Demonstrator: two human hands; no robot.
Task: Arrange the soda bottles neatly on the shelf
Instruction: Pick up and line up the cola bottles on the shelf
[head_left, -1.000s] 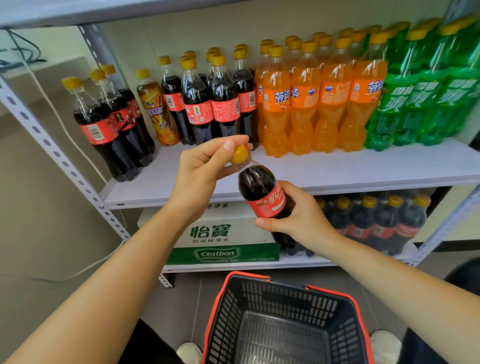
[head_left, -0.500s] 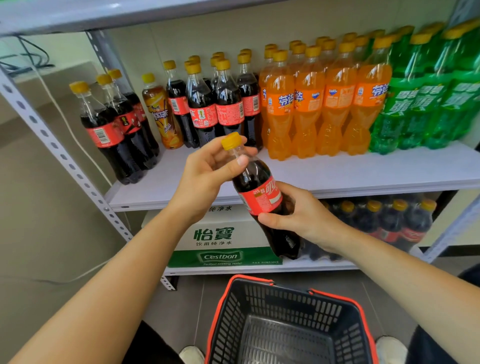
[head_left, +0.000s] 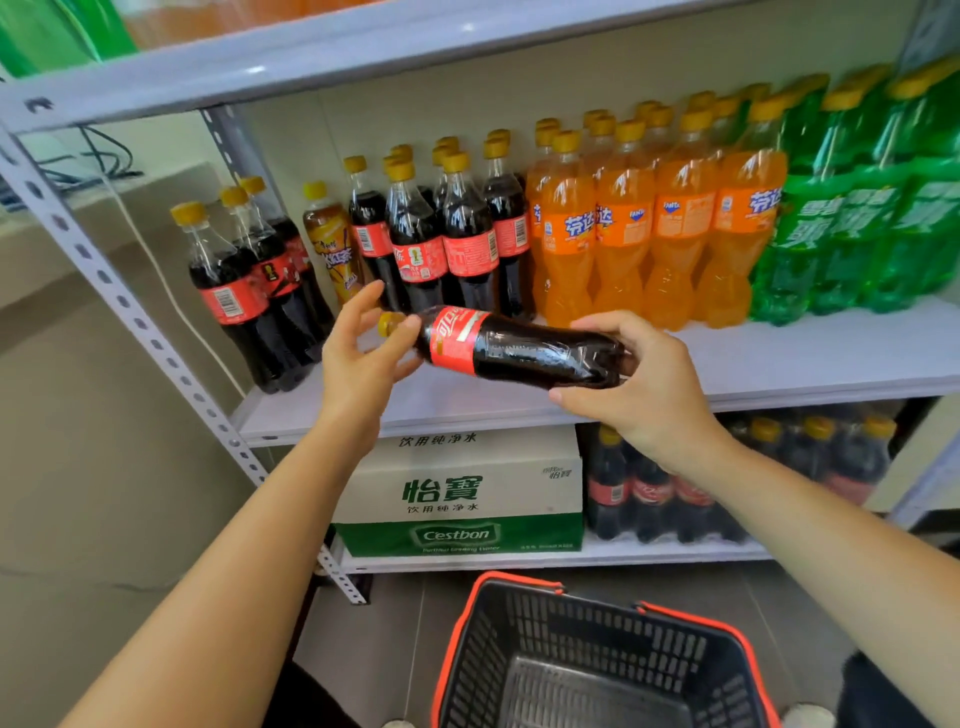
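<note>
Right hand (head_left: 644, 384) grips the base end of the cola bottle (head_left: 519, 348), fingers and thumb curled round it. Left hand (head_left: 363, 358) is spread, fingers straight and apart. Only its thumb lies against the neck, just behind the yellow cap (head_left: 387, 323). Doesn't read as a pinch.

Bottle lies near horizontal: cap to the left, base to the right, red label facing up. It's in the air over the front edge of the middle shelf (head_left: 779, 358), left of centre, clear of the board.

On that shelf, all upright:
- cola cluster (head_left: 441, 239) directly behind the held bottle, toward the back
- orange soda bottles (head_left: 649, 228) in rows, tight against the cluster's right side
- green soda bottles (head_left: 857, 228) next, running to the right edge
- one amber bottle (head_left: 332, 244) with a yellow cap, just left of the cluster near the back
- three colas (head_left: 234, 296) in a diagonal line along the left edge toward the front-left corner, apart from the cluster

Lower shelf: water carton (head_left: 462, 488) at the left, cola pack (head_left: 654, 488) just beside it on the right. Top shelf (head_left: 363, 62) overhead; its contents are cut off, just green and orange showing.

On the floor below, a black basket (head_left: 597, 649) with a red rim sits between my forearms.
</note>
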